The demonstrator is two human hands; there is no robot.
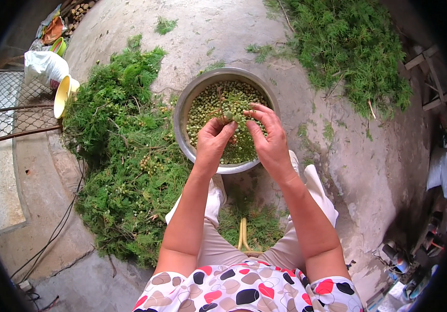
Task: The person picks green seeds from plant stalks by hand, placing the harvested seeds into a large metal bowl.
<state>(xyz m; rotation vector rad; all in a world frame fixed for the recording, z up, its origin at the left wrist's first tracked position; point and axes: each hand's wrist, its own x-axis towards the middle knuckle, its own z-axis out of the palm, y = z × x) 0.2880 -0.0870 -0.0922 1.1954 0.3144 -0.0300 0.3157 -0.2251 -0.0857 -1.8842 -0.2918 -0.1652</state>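
A round metal basin (183, 146) holds many small green cones (203, 102), seemingly from a conifer. Over the basin, my left hand (214, 142) pinches a thin brown conifer twig (220, 102) with green cones and bits of foliage between thumb and forefinger. Close at its right, my right hand (268, 140) has its fingers spread and curved, the thumb near a green cone at the twig. Whether its fingertips touch the sprig is not clear.
A big heap of cone-bearing conifer branches (130, 187) lies left of the basin. Another green heap (348, 50) lies at the upper right. A yellow bowl (63, 96) and a white sack (44, 66) are at the left, beside wire mesh (32, 101). Black cables (65, 218) cross the lower left floor.
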